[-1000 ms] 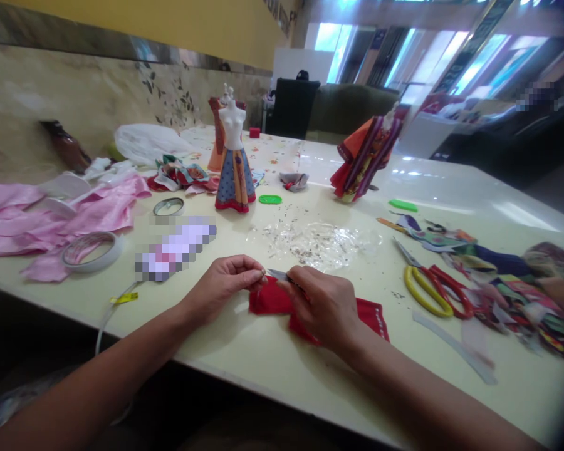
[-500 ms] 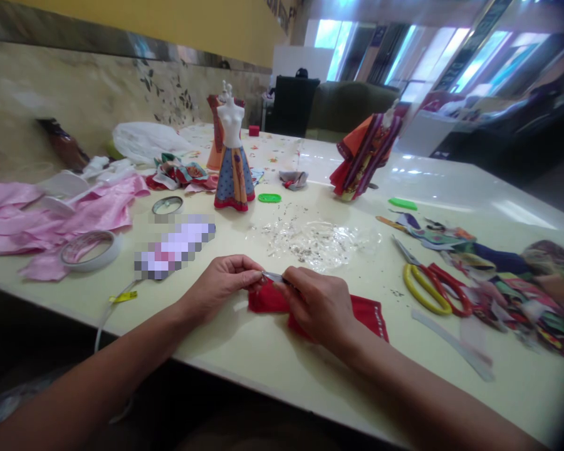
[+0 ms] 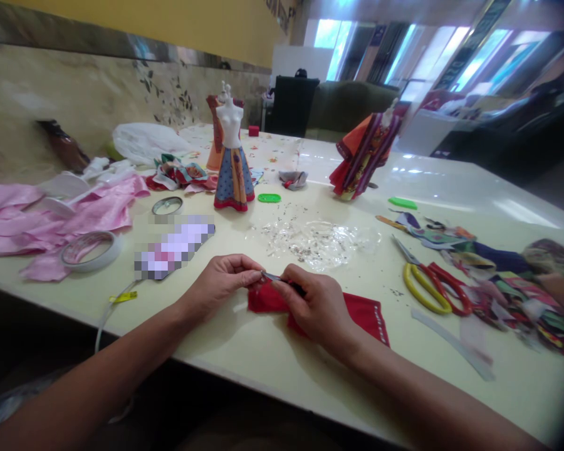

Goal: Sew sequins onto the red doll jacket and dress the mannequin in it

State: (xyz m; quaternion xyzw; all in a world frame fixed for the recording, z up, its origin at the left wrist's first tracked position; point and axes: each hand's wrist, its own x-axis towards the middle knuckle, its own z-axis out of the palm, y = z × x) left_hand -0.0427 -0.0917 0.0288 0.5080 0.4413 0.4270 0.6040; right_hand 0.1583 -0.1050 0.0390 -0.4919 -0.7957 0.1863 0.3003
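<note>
Two-handed pinch on a slim metal piece (image 3: 273, 277) over red cloth (image 3: 364, 316).
Left hand (image 3: 220, 282): fingertips pressed together on the piece's tip. Right hand (image 3: 317, 307): thumb and fingers pinching its dark end against the cloth. Clear plastic sheet (image 3: 314, 244) lies just beyond the cloth; yellow-handled scissors (image 3: 425, 291) lie to its right.

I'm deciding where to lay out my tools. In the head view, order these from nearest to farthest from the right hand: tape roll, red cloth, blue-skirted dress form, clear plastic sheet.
From the right hand:
1. Red cloth: under the hand, touching it.
2. Clear plastic sheet: just ahead of it.
3. Blue-skirted dress form: farther ahead, to the left.
4. Tape roll: far left.
</note>
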